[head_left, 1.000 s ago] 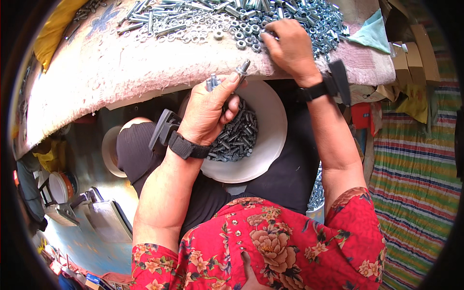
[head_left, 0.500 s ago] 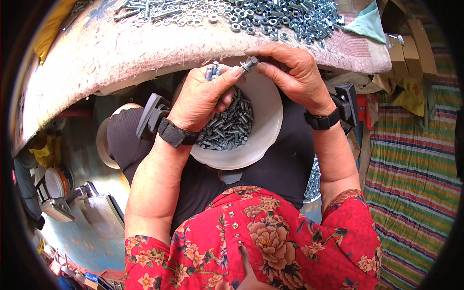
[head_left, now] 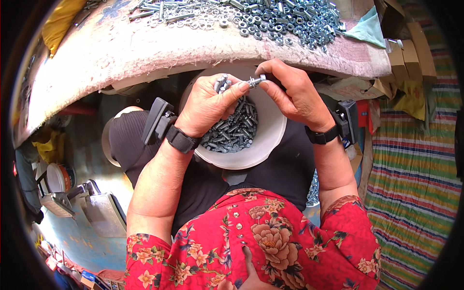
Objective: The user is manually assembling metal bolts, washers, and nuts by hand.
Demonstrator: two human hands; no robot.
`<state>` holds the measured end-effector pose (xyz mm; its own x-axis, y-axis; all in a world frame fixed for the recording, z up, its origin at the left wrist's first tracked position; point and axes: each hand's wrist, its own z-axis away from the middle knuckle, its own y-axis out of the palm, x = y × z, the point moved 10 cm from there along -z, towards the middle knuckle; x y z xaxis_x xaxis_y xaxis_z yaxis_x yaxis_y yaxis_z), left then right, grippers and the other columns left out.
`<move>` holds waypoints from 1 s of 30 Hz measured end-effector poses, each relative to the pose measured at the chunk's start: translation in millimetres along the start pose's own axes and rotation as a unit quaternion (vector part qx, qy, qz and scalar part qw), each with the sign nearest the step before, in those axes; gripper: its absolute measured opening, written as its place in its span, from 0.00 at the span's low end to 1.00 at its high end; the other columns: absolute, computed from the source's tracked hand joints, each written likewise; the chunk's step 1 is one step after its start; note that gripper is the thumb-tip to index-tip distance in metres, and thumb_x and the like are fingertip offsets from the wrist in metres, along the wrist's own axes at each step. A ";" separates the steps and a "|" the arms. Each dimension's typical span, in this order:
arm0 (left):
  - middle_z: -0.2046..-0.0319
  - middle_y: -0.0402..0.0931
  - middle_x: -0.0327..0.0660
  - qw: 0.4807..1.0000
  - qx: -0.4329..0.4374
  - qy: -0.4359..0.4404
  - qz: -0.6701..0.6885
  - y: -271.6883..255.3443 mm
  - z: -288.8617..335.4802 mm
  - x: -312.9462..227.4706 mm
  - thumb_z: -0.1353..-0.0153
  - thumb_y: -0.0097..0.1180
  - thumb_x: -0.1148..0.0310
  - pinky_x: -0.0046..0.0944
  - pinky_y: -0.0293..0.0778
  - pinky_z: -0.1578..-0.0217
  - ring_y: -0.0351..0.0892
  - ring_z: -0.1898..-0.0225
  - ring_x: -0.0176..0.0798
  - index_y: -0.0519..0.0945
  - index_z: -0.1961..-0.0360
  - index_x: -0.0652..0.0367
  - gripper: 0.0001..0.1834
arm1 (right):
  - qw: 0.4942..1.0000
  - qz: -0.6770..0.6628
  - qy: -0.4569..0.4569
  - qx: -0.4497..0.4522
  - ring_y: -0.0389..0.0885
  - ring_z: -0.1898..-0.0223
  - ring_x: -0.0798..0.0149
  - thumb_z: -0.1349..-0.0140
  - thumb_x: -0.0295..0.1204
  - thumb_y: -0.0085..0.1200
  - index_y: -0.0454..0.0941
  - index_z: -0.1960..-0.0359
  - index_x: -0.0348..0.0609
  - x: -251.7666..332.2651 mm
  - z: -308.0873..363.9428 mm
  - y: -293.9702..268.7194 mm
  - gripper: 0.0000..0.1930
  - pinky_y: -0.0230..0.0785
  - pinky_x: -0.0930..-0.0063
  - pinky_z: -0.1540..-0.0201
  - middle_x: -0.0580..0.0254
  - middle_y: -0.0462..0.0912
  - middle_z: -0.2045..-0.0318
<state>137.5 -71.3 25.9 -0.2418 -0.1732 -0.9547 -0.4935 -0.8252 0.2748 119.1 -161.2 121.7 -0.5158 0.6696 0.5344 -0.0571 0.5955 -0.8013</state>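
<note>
My left hand (head_left: 205, 106) is closed around several metal bolts (head_left: 222, 83) whose threaded ends stick up from the fist. Between its thumb and forefinger it also grips a single bolt (head_left: 253, 82) with washers on it, pointing right. My right hand (head_left: 296, 96) pinches the outer end of that same bolt with thumb and forefinger. Below both hands, a white plastic tub (head_left: 270, 130) rests between my knees, holding a heap of dark metal bolts (head_left: 232, 128). Part of the heap is hidden by my left hand.
Ahead is a cloth-covered worktop (head_left: 159, 53) with a pile of nuts (head_left: 285, 19), loose washers (head_left: 200, 22) and long bolts (head_left: 180, 17). A light green cloth (head_left: 367, 29) lies at its right end, near cardboard boxes (head_left: 411, 58). Striped sheeting (head_left: 411, 174) covers the right side.
The single bolt has swung from tilting up and right to nearly level. My right thumb and forefinger have closed in on its end. Both hands sit slightly lower in the view.
</note>
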 end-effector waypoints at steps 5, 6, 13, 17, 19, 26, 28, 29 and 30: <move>0.89 0.64 0.29 0.979 0.131 -0.096 0.119 13.8 10.1 11.2 0.41 0.53 0.60 0.23 0.52 0.88 0.58 0.89 0.21 0.77 0.71 0.60 0.13 | 0.990 -0.081 -0.110 -0.013 0.76 0.71 0.53 0.50 0.19 0.54 0.73 0.63 0.39 31.9 0.2 -9.5 0.11 0.68 0.69 0.68 0.55 0.75 0.74; 0.89 0.64 0.29 0.979 0.131 -0.100 0.122 13.3 11.7 12.5 0.41 0.53 0.60 0.23 0.52 0.88 0.58 0.89 0.21 0.77 0.71 0.60 0.13 | 0.991 -0.083 -0.107 -0.011 0.76 0.71 0.53 0.50 0.19 0.54 0.73 0.63 0.39 31.9 1.7 -8.7 0.11 0.68 0.69 0.68 0.55 0.75 0.74; 0.89 0.64 0.28 0.998 0.061 -0.014 0.019 1.0 15.6 -2.0 0.41 0.54 0.62 0.22 0.53 0.87 0.58 0.88 0.20 0.77 0.72 0.60 0.12 | 0.989 -0.128 0.034 -0.061 0.75 0.81 0.62 0.48 0.26 0.57 0.74 0.67 0.39 2.1 13.5 0.1 0.08 0.66 0.77 0.76 0.58 0.75 0.81; 0.89 0.66 0.28 0.997 0.058 -0.015 0.052 2.4 18.2 -0.9 0.43 0.57 0.64 0.22 0.53 0.88 0.59 0.88 0.19 0.78 0.73 0.60 0.10 | 0.984 -0.148 0.084 -0.060 0.71 0.85 0.63 0.45 0.29 0.56 0.75 0.71 0.39 -4.1 12.9 5.9 0.06 0.63 0.76 0.79 0.56 0.74 0.84; 0.88 0.66 0.27 0.994 -0.011 0.082 -0.069 -4.5 20.6 -20.0 0.43 0.58 0.64 0.21 0.55 0.87 0.61 0.87 0.18 0.78 0.72 0.61 0.10 | 0.989 -0.085 0.076 -0.092 0.66 0.86 0.69 0.42 0.33 0.54 0.75 0.75 0.37 -7.0 13.1 4.8 0.10 0.59 0.75 0.82 0.56 0.70 0.87; 0.88 0.66 0.27 0.998 -0.013 0.053 -0.031 -9.5 15.2 -10.2 0.43 0.58 0.65 0.21 0.56 0.87 0.62 0.87 0.18 0.78 0.71 0.61 0.10 | 0.922 -0.319 0.102 -0.193 0.65 0.83 0.79 0.42 0.29 0.54 0.74 0.68 0.36 -19.4 18.0 -0.4 0.07 0.60 0.83 0.80 0.74 0.70 0.84; 0.88 0.67 0.27 1.000 -0.003 0.026 0.001 -10.1 13.6 -5.6 0.43 0.58 0.65 0.21 0.55 0.87 0.61 0.87 0.18 0.78 0.71 0.61 0.10 | 0.884 -0.409 0.125 -0.191 0.66 0.82 0.79 0.44 0.26 0.56 0.73 0.64 0.36 -18.3 19.4 4.9 0.09 0.62 0.85 0.78 0.73 0.73 0.80; 0.88 0.67 0.27 1.000 -0.003 0.024 0.002 -10.0 14.0 -5.0 0.43 0.58 0.65 0.21 0.55 0.87 0.61 0.87 0.18 0.78 0.71 0.61 0.10 | 0.912 -0.362 0.129 -0.146 0.66 0.82 0.80 0.45 0.26 0.57 0.73 0.65 0.36 -18.8 20.8 10.1 0.09 0.62 0.85 0.78 0.74 0.73 0.81; 0.87 0.67 0.27 0.999 0.002 0.029 -0.016 -7.7 14.7 -6.4 0.43 0.58 0.65 0.21 0.55 0.87 0.61 0.87 0.18 0.78 0.71 0.61 0.10 | 0.935 -0.314 0.132 -0.101 0.66 0.82 0.80 0.45 0.26 0.58 0.73 0.66 0.36 -19.1 21.6 16.2 0.09 0.63 0.85 0.78 0.74 0.73 0.81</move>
<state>130.5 -55.9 31.6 -0.1769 -0.1781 -0.9680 -0.5044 -0.8281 0.2445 109.6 -174.0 92.8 -0.2048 0.2309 0.9512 -0.1008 0.9616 -0.2551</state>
